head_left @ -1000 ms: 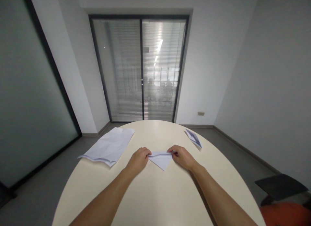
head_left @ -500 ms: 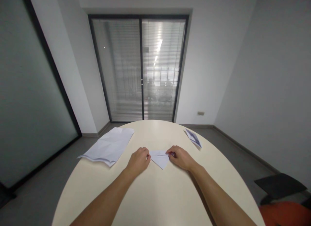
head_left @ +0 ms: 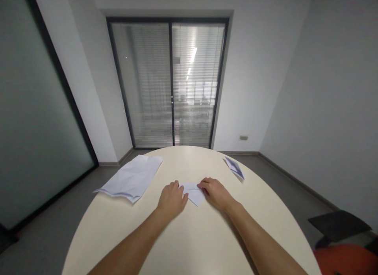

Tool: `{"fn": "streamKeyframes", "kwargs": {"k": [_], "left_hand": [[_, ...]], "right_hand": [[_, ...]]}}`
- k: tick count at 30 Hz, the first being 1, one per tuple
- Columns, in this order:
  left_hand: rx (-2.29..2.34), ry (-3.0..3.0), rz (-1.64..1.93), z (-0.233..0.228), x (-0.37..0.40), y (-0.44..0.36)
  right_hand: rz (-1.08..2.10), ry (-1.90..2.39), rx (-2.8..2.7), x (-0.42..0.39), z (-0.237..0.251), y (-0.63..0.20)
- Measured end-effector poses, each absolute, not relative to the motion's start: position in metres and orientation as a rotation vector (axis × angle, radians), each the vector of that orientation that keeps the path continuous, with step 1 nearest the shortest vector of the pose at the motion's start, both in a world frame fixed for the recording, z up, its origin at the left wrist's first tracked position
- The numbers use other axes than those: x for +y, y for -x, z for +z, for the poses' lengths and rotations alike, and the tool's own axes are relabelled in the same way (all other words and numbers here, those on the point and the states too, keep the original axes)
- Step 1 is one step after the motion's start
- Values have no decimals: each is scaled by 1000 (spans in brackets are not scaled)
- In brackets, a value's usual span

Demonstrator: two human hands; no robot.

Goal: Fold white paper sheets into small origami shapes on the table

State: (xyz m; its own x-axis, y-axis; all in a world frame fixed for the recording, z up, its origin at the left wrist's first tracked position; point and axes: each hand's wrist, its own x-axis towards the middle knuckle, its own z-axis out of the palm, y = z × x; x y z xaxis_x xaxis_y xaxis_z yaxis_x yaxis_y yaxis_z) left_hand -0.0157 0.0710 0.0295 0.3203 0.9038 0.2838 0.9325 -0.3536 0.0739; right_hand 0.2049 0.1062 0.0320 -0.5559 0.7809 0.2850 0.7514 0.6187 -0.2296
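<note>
A small piece of folded white paper (head_left: 196,196) lies on the table, its pointed end toward me and a crease running across its upper part. My left hand (head_left: 173,199) holds its left corner, the thumb resting on top of the sheet. At the right corner, my right hand (head_left: 215,191) is closed with thumb and fingertips on the upper edge. Both hands partly cover the paper, so its side corners are hidden.
Larger creased white sheets (head_left: 132,178) lie at the left of the round table (head_left: 189,243). A folded paper piece (head_left: 234,168) sits near the right edge. A chair with an orange seat (head_left: 345,259) stands at lower right.
My left hand has moved slightly right over the paper, its thumb now farther onto it. The right fingertips have shifted a little left along the upper edge.
</note>
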Motion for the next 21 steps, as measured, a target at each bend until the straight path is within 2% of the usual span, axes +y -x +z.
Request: {"fn": "streamKeyframes", "kwargs": {"k": [5, 8, 12, 21], "left_hand": [[-1581, 2546, -460, 26, 69, 12], [-1504, 2615, -541, 20, 70, 10], [-1486, 2718, -581, 11, 73, 13], [-1621, 2761, -419, 0, 78, 18]], "right_hand": [[351, 1019, -2500, 97, 20, -188], [430, 1057, -2527, 93, 16, -182], [471, 1115, -2551, 93, 15, -180], [472, 1297, -2531, 101, 7, -190]]}}
